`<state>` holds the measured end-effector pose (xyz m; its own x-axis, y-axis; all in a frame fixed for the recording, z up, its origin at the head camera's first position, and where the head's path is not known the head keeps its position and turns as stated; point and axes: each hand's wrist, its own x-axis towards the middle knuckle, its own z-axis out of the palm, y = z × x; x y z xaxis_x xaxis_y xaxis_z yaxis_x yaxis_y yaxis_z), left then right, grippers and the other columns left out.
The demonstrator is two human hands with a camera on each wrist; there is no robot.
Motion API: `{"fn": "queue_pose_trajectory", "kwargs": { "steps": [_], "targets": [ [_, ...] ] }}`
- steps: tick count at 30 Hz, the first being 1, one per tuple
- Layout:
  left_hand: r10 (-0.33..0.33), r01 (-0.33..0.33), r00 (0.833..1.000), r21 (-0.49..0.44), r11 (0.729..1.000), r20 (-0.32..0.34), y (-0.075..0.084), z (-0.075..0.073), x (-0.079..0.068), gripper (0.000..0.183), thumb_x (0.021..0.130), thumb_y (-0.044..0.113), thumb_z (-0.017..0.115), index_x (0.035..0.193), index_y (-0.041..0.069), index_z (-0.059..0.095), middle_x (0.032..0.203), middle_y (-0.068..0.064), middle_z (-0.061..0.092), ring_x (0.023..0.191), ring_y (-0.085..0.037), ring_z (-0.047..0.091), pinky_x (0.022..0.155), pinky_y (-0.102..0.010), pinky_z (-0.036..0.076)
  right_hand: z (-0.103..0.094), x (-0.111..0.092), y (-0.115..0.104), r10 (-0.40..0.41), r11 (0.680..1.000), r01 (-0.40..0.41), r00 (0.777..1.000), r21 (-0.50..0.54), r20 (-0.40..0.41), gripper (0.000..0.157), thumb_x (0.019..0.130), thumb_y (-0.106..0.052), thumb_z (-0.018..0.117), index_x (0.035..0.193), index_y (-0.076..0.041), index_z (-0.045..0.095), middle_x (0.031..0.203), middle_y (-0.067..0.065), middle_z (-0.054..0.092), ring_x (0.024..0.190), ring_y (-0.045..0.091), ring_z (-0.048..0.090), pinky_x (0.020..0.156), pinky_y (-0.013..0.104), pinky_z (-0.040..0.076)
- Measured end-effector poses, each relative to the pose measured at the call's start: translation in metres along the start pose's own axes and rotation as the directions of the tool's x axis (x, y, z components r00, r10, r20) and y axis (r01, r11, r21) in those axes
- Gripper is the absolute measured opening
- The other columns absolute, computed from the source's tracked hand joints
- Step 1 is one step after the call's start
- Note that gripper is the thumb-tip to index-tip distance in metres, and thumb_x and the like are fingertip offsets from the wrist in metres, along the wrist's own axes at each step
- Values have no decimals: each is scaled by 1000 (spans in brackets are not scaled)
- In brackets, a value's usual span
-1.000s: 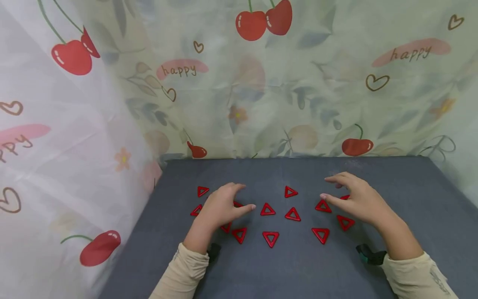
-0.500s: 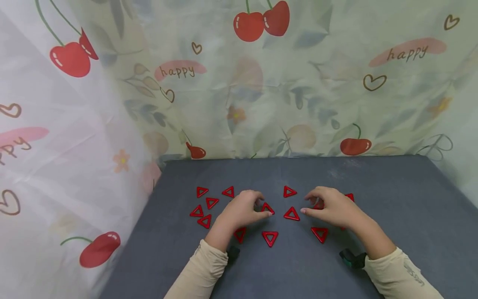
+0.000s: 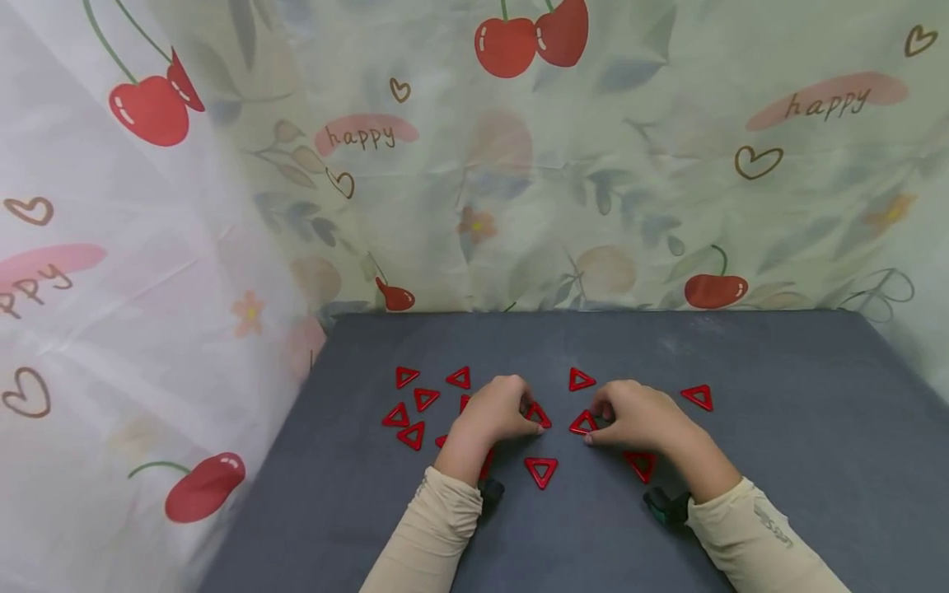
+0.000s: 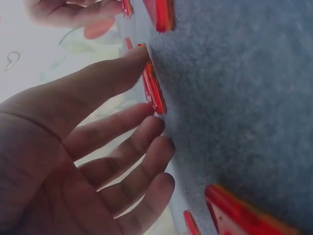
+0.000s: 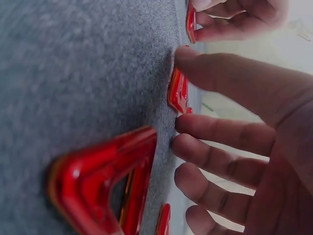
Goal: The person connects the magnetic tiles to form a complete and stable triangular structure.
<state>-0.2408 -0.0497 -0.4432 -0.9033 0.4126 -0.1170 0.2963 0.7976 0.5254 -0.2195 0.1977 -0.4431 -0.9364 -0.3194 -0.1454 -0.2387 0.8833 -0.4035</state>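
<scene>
In the head view my left hand [image 3: 493, 416] reaches the middle of the grey table and pinches a red triangular frame [image 3: 544, 414] between thumb and index finger. The left wrist view shows that triangle [image 4: 155, 90] at the table surface, thumb on one corner, index fingertip on another, other fingers loosely bent. Just to the right, my right hand [image 3: 638, 416] pinches a second red triangle [image 3: 576, 422]. In the right wrist view its thumb and index fingertip are at opposite ends of this triangle [image 5: 176, 90]. The two held triangles lie a small gap apart.
Several red triangles [image 3: 396, 424] lie at the left, some partly behind the left hand. Single triangles lie behind the hands [image 3: 572, 379], in front [image 3: 541, 460], and far right [image 3: 695, 389]; another [image 3: 633, 465] is beside the right wrist. A patterned curtain [image 3: 504, 206] hangs behind the table.
My left hand has moved right from the left group to a middle triangle. My right hand has come left and down to the neighbouring one. Both hands have taken hold.
</scene>
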Motion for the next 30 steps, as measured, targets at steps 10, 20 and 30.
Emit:
{"fn": "queue_pose_trajectory", "kwargs": {
  "steps": [10, 20, 30],
  "targets": [
    [33, -32, 998, -17, 999, 51, 1, 2, 0, 31, 86, 17, 89, 113, 10, 77, 92, 0, 66, 79, -10, 59, 70, -28, 52, 2, 4, -3, -26, 1000, 26, 999, 5, 40, 32, 85, -34, 91, 110, -18, 78, 94, -4, 65, 86, 12, 59, 74, 38, 52],
    [66, -63, 995, -43, 997, 79, 1, 2, 0, 29, 87, 17, 89, 112, 10, 77, 93, -2, 68, 78, -10, 59, 70, -26, 51, 6, 9, -8, -116, 993, 115, 993, 25, 34, 30, 89, -28, 88, 115, -16, 79, 95, -5, 65, 88, 12, 59, 74, 38, 52],
    [111, -108, 989, -44, 993, 94, 2, 4, 4, 31, 87, 17, 89, 115, 12, 77, 94, 0, 67, 79, -8, 59, 72, -25, 51, 9, 12, -8, -164, 986, 163, 986, 33, 24, 27, 90, -29, 87, 113, -21, 78, 99, -6, 67, 92, 12, 60, 77, 39, 53]
  ]
}}
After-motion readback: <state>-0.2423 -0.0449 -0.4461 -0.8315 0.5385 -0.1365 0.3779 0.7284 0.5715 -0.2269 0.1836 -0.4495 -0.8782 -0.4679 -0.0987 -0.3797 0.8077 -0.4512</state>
